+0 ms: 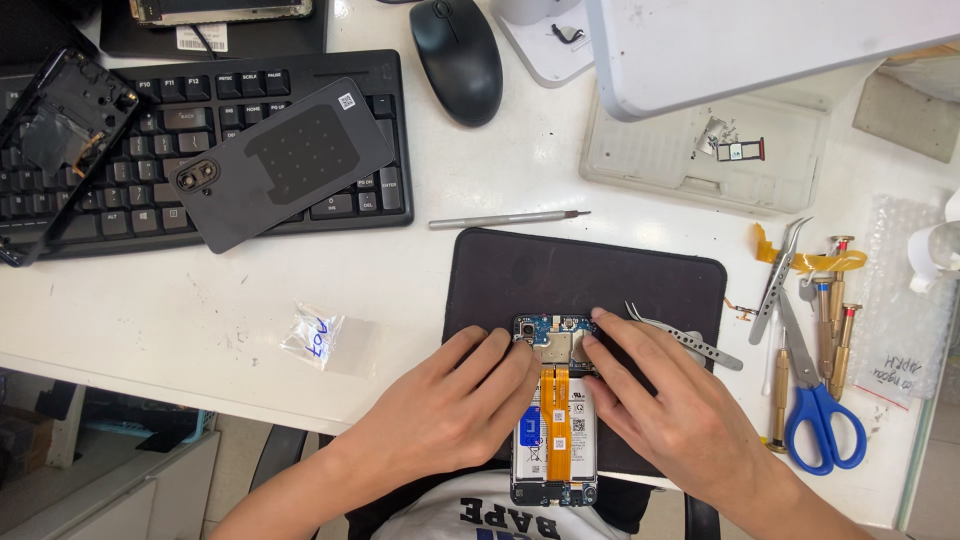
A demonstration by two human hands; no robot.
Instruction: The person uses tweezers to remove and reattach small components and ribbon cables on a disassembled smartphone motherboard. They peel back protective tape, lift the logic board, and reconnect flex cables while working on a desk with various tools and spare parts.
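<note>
**A:** where's the phone [553, 420] at?

**B:** lying open on the dark mat [560, 270], back off, battery and orange flex showing. Left hand [455, 405] and right hand [670, 400] both press fingertips on the top board, nothing actually gripped. Tweezers [685, 340] lie just beside the right hand; back cover [285, 160] sits on the keyboard [150, 190].
</note>
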